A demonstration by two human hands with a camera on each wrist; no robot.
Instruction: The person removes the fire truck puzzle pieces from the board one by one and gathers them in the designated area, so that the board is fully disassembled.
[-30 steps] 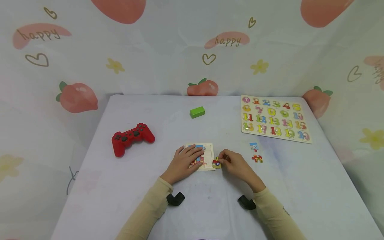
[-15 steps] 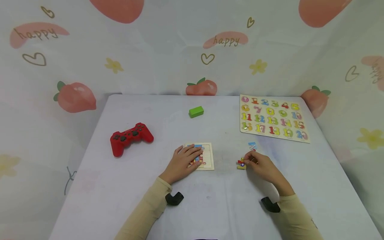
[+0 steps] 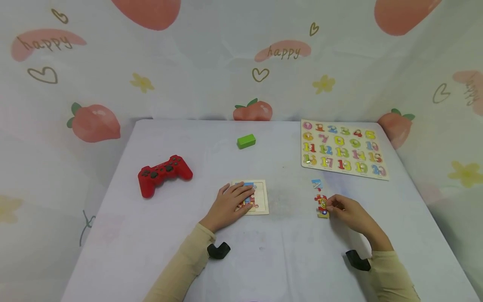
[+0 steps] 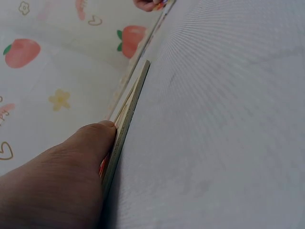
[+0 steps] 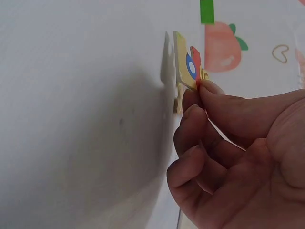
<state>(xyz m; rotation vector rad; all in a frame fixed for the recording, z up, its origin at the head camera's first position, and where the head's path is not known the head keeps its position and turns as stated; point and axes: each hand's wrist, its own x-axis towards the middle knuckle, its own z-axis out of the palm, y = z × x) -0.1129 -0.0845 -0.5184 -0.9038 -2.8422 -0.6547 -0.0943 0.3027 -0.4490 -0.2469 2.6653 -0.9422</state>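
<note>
My left hand [image 3: 229, 206] rests with spread fingers on a small wooden jigsaw board [image 3: 262, 191], covering much of its colourful picture. In the left wrist view the thumb [image 4: 90, 143] lies along the edge of the board [image 4: 125, 119]. Off to the right, my right hand [image 3: 351, 214] pinches a jigsaw piece [image 5: 185, 64] between thumb and fingertips; it is yellow and red with a blue-ringed wheel. In the head view the held piece overlaps a loose red-and-yellow jigsaw piece [image 3: 318, 197]. Just beyond lies a blue-and-white jigsaw piece [image 3: 316, 183].
A number puzzle board [image 3: 344, 167] lies at the back right of the white table. A green block [image 3: 246, 141] sits at the back middle, and a red game controller [image 3: 165, 174] on the left. Behind the table hangs a peach-print cloth [image 3: 203, 63].
My right hand has carried the pinched jigsaw piece away from the small board, rightward to the loose pieces. My left hand has stayed on the board.
</note>
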